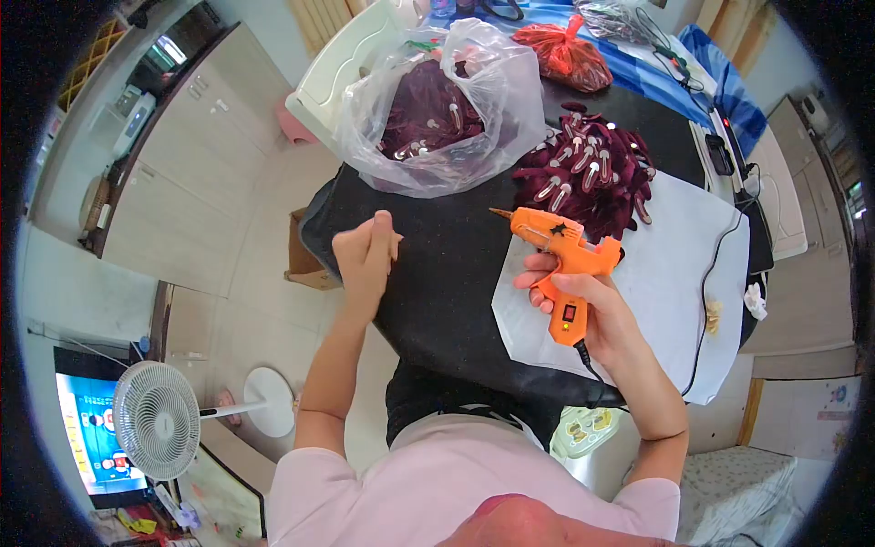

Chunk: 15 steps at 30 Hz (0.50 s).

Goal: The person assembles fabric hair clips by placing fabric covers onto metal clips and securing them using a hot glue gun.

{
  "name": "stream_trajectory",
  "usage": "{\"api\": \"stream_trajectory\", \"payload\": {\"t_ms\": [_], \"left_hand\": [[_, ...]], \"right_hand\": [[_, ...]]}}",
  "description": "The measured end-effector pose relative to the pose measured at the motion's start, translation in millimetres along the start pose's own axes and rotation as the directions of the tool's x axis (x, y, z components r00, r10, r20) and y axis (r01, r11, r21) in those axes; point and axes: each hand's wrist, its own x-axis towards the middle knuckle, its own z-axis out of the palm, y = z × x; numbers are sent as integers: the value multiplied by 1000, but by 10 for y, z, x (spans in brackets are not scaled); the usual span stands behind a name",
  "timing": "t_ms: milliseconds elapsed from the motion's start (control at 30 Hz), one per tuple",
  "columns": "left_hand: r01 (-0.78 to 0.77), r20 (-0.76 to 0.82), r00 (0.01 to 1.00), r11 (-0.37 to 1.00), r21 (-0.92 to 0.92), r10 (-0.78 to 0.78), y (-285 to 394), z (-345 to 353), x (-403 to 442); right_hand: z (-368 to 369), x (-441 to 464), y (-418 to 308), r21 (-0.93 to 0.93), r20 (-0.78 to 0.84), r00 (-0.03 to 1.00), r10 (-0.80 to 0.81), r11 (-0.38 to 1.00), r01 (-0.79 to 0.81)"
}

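My right hand [602, 314] grips an orange hot glue gun [570, 264] by its handle, over a white sheet [652, 292]. The nozzle points left, and a small light glows near the switch. Over the left part of the black tabletop [437, 283], my left hand [366, 255] is closed with the thumb on top; whatever it may hold is hidden. Beyond the glue gun lies a heap of dark maroon pieces with silver hair clips [588, 164] on them. A clear plastic bag [510, 105] to its left holds more of these.
A tied red bag [565, 59] sits at the far side, near a blue checked cloth [629, 41]. The black cord [704, 328] crosses the sheet's right side. A crumpled tissue [755, 301] lies at the right edge. On the floor are a cardboard box [305, 260] and a fan [157, 419].
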Motion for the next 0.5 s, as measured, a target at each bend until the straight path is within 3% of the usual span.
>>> {"api": "stream_trajectory", "payload": {"t_ms": [67,133,167,233,300,400,500], "left_hand": [[-31,39,999,999,29,30,70,2,174],[-94,-64,992,978,185,107,370,169,395],[-272,-162,932,919,284,326,524,292,538],[-458,-97,827,764,454,553,538,335,834],[-549,173,814,640,537,554,300,243,1138],[-578,274,792,527,623,545,69,374,1507],[-581,411,807,446,681,424,-106,427,1735]], "right_hand": [[-25,0,14,7,6,1000,-4,1000,4],[-20,5,6,6,10,1000,-8,1000,8],[-21,7,4,6,12,1000,-9,1000,9],[-49,23,31,8,28,999,-27,1000,27],[-56,41,39,10,38,999,-38,999,37],[-36,40,15,17,46,998,-53,999,52],[-59,26,-23,8,61,993,-101,995,100]]}}
